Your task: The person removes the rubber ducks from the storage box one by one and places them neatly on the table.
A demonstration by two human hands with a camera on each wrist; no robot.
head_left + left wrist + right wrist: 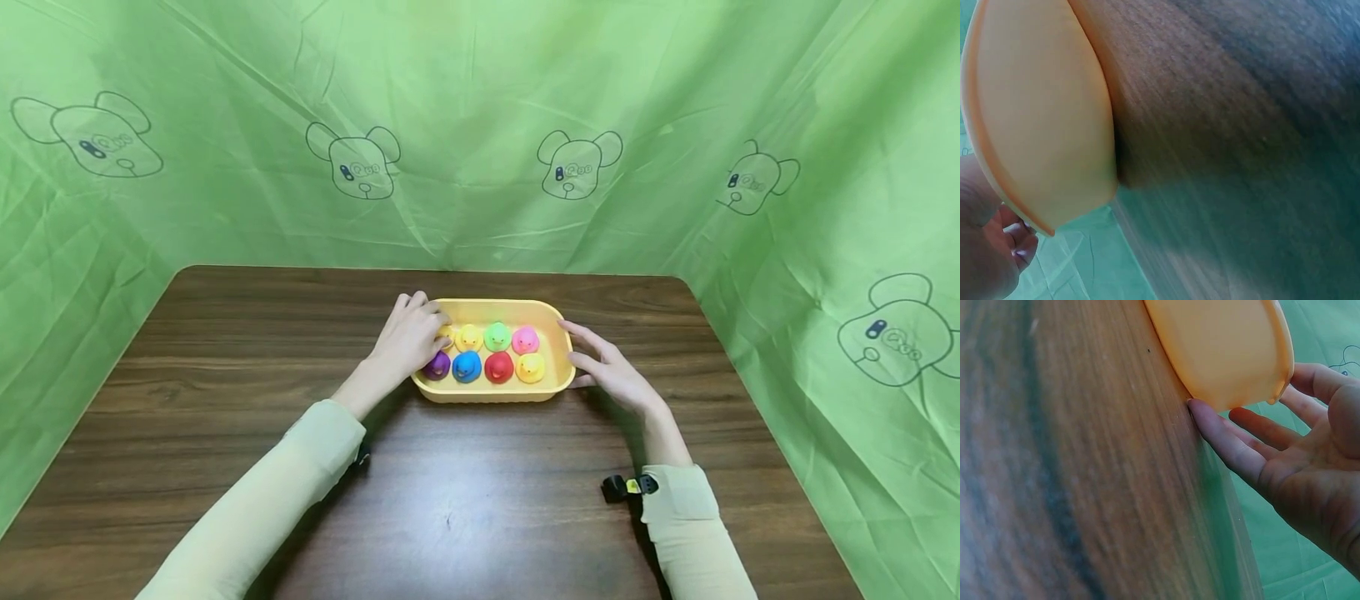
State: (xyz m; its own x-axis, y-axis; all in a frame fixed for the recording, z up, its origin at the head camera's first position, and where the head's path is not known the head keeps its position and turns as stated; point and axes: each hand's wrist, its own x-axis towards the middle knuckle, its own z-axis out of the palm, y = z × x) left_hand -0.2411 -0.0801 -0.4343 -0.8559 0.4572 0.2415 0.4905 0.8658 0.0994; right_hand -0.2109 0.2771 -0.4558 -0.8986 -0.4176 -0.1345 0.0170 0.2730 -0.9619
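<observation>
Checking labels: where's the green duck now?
In the head view, the green duck is in the far row of the yellow tray, between a yellow duck on its left and the pink duck on its right, behind the red duck.

Mid-frame: eight toy ducks [497, 337] (three yellow, one each green, pink, purple, blue, red), one tub [495, 397], two hands [408, 335] [618, 379]; upper left to right edge, five animal drawings [362, 167].

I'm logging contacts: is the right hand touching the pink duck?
Apart. The head view shows a strip of bare tray between the pink duck and the right hand, whose fingers are at the rim.
</observation>
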